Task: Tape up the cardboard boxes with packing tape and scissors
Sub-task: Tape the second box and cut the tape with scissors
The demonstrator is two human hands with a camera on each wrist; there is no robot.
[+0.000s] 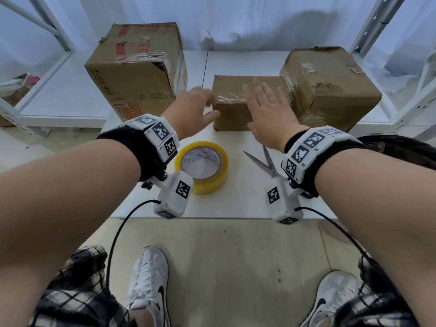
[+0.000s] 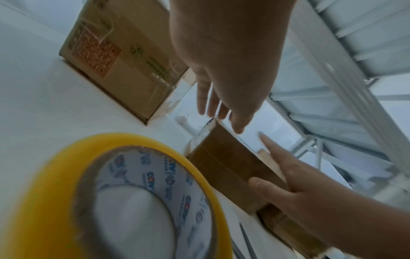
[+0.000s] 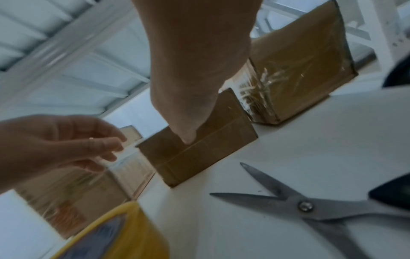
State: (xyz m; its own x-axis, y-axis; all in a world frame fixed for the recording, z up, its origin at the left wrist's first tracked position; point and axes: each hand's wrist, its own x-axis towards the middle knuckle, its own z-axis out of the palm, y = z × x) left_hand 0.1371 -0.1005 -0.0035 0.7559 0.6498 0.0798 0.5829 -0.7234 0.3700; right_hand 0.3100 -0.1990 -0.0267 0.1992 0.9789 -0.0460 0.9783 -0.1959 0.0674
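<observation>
A small brown cardboard box with clear tape across its top stands mid-table, also seen in the wrist views. My left hand hovers at its left end with relaxed fingers and holds nothing. My right hand is spread flat over the box's right half, with the thumb against the front face. A yellow roll of packing tape lies flat in front of the box. The scissors lie with blades apart to the roll's right, partly under my right wrist.
A large printed cardboard box stands at the back left and a tape-wrapped brown box at the back right, close beside the small one. The white table ends just behind my wrists. White metal shelving flanks both sides.
</observation>
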